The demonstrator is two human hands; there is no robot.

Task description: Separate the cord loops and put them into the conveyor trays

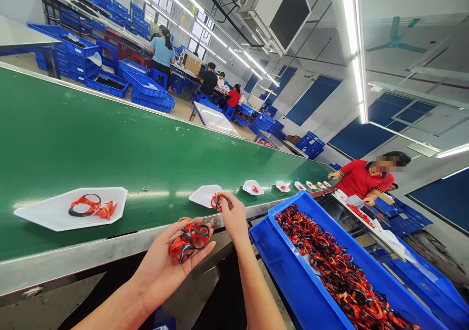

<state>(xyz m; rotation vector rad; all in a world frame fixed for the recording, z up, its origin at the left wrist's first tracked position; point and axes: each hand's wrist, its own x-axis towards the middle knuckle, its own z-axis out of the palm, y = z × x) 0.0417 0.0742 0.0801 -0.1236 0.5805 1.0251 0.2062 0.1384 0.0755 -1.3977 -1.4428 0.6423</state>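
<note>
My left hand (172,261) lies palm up below the belt's metal edge, its fingers curled under a small bunch of red, black and blue bands (189,241). My right hand (232,216) pinches one orange-red band (216,201) and holds it over a white tray (203,195) on the green conveyor belt (110,149). A nearer white tray (54,212) on the belt carries a black ring and orange bands (92,206). To my right a blue bin (293,281) is heaped with several more bands (340,266).
Further white trays (252,187) with red pieces run along the belt to the right. A person in a red shirt (366,177) works at the far end. Stacked blue crates (146,88) and seated workers fill the back of the hall.
</note>
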